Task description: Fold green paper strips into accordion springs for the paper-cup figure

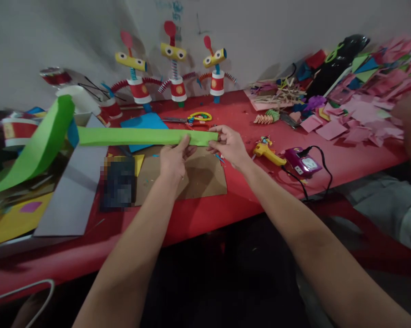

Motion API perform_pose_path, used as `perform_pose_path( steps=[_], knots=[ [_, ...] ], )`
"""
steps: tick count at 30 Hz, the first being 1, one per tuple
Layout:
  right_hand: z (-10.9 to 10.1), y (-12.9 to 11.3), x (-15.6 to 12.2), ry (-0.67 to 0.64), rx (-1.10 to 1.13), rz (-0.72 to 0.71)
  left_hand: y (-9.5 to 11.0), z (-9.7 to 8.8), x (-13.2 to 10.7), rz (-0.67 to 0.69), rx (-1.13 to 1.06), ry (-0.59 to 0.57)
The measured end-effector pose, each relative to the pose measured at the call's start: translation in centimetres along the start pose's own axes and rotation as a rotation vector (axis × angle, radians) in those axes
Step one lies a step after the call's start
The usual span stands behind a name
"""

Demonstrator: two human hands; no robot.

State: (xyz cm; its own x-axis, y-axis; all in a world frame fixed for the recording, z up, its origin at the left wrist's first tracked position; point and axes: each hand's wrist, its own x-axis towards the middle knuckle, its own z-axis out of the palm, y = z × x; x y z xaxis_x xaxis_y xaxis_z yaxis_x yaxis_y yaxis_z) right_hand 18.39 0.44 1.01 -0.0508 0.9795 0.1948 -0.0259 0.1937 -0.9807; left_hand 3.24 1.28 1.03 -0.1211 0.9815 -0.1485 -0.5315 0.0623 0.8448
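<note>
A long green paper strip point(130, 136) stretches across the middle of the head view, its right end between my hands. My left hand point(175, 157) pinches it a little short of the end, thumb on top. At the very tip, my right hand point(228, 146) grips it between thumb and fingers. Below the strip lies a sheet of brown cardboard point(205, 175). Behind it are a blue paper sheet point(145, 122) and scissors point(200, 117) with yellow handles. A yellow glue gun point(269, 155) rests to the right of my right hand.
Three paper-cup figures point(178, 89) stand along the wall. At left, a box point(68, 187) holds paper, with a wide curled green sheet point(38, 150) over it. Pink paper pieces point(358, 116) pile up at right, near a purple power socket point(302, 163) with a black cord. Another person's arm point(410, 132) shows at right.
</note>
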Motion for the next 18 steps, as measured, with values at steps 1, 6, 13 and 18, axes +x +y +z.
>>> perform_pose_path(
  steps=[1, 6, 13, 18],
  knots=[
    [0.0, 0.1, 0.3, -0.006, -0.006, 0.000, -0.2, -0.2, 0.0, 0.011, -0.011, 0.000],
    [0.4, 0.6, 2.0, 0.004, 0.006, 0.047, -0.6, -1.0, 0.3, 0.048, -0.032, -0.099],
    [1.0, 1.2, 3.0, -0.006, 0.152, 0.186, 0.3, -0.6, 1.0, 0.005, 0.010, 0.064],
    [0.3, 0.9, 2.5, -0.030, 0.164, 0.265, 0.8, -1.5, 1.0, -0.088, 0.020, 0.069]
  ],
)
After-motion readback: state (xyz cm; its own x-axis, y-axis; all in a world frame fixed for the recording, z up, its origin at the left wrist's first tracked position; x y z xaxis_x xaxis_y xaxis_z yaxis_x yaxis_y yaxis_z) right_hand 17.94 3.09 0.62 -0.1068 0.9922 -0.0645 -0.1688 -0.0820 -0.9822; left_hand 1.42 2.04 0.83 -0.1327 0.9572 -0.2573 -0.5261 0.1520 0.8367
